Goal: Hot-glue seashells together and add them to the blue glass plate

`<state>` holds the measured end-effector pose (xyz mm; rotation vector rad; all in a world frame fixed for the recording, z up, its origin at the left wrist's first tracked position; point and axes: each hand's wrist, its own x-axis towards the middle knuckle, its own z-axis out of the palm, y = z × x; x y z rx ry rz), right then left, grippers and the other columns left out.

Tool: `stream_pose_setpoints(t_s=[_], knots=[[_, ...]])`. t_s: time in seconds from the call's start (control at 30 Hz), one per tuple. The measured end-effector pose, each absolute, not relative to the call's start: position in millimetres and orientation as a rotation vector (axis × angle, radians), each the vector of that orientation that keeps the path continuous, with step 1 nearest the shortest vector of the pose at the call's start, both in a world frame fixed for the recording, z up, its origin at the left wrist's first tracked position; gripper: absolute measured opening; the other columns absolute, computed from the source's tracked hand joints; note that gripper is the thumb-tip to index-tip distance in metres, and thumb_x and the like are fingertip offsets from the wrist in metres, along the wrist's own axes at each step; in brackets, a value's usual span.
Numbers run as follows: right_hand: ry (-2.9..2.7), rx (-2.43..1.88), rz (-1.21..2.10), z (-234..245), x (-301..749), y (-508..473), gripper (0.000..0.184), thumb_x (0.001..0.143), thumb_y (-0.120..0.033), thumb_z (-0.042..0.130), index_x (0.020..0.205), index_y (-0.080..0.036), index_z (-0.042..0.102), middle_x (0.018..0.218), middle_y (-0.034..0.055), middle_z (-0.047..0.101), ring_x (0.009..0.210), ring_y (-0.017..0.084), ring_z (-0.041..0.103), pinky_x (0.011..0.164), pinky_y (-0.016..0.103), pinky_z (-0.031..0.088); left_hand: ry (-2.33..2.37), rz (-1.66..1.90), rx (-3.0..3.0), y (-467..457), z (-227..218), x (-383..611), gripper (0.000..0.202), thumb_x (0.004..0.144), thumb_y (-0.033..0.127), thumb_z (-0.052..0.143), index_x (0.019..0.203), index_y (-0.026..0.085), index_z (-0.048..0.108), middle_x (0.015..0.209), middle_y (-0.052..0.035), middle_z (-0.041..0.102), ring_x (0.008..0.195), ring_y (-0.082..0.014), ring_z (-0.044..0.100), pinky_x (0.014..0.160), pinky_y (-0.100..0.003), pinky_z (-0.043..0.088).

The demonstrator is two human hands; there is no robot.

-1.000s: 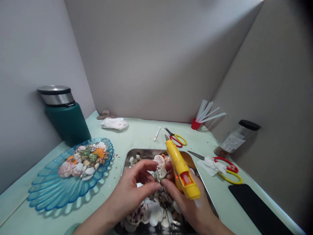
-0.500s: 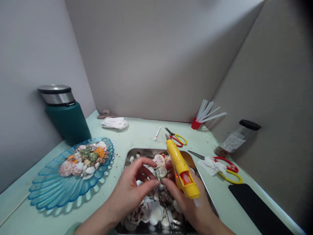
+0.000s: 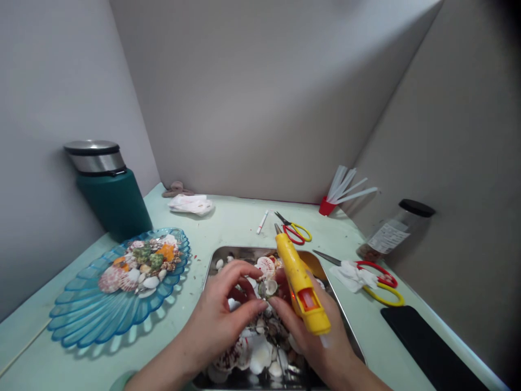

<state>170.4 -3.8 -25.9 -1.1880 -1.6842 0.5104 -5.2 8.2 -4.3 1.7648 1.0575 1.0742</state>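
My left hand pinches a small shell cluster between thumb and fingers, above the metal tray. From the other side, the thumb and fingertips of my right hand meet the same cluster. A yellow hot glue gun is tucked in my right hand, its nozzle pointing up and away from me; a small red light shows on its side. Beneath my hands the tray holds loose seashells, white, brown and purple-streaked. My hands partly hide the cluster and the shells under it.
A blue shell-shaped dish with shells stands left, a green flask behind it. Scissors lie beyond the tray. On the right are tissue-wrapped scissors, a jar, a black phone-like slab and a red cup of glue sticks.
The glue gun has tilted very slightly in my right hand, its rear end moving a little down and left. Both hands stay at the shell cluster.
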Motion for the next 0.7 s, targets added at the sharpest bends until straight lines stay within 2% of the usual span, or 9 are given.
stream_pose_setpoints(t_s=[0.33,0.57,0.7], knots=[[-1.676,-1.152,0.484,-28.1,169.9,-5.6,0.028,0.079,-0.023,0.063,0.104,-0.025,0.052,0.096,0.0017,0.062,0.085,0.019,0.061,0.074,0.029,0.049,1.036,1.069,1.821,8.2,-5.6,-5.9,0.020,0.076,0.017,0.063,0.094,0.022,0.056,0.102,-0.0027,0.054,0.085,-0.0164,0.057,0.071,-0.027,0.049],[-1.685,-1.155,0.508,-28.1,169.9,-5.0,0.029,0.081,-0.023,0.061,0.108,-0.026,0.050,0.098,0.0014,0.061,0.086,0.018,0.061,0.075,0.028,0.049,1.050,1.066,1.801,7.2,-4.2,-4.4,0.025,0.076,0.016,0.063,0.098,0.023,0.055,0.104,-0.0016,0.053,0.075,-0.0123,0.057,0.070,-0.027,0.050],[-1.695,-1.162,0.492,-28.7,169.5,-4.5,0.028,0.080,-0.023,0.062,0.106,-0.025,0.051,0.097,0.0021,0.063,0.085,0.019,0.062,0.071,0.028,0.050,1.042,1.065,1.819,7.3,-4.0,-4.3,0.025,0.076,0.014,0.061,0.099,0.024,0.056,0.105,-0.0021,0.052,0.077,-0.0128,0.057,0.069,-0.026,0.050]])
